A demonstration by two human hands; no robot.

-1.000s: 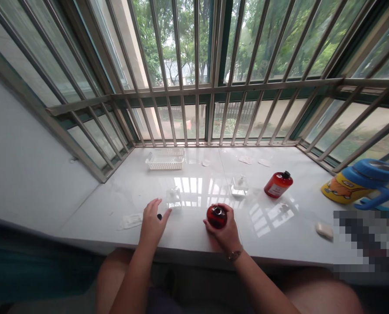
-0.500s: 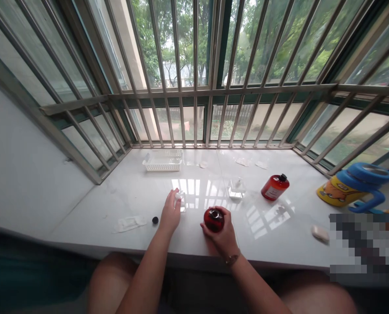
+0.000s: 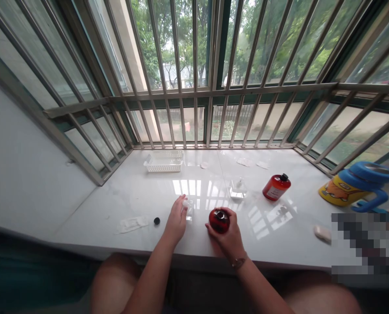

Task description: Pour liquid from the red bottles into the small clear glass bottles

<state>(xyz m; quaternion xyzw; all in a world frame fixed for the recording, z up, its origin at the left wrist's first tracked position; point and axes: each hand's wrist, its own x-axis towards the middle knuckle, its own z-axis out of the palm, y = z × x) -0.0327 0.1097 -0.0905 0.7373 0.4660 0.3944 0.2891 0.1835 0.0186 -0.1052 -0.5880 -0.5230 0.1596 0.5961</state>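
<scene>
Bottle point(image 3: 218, 224), open-mouthed, in right hand point(image 3: 232, 237)

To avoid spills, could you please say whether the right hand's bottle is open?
Open: the red bottle shows an uncapped mouth; a black cap lies apart.

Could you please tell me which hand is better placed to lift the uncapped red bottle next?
Probably the right hand: it is wrapped around the uncapped red bottle, while the left hand is apart from it, at a small clear container.
</scene>
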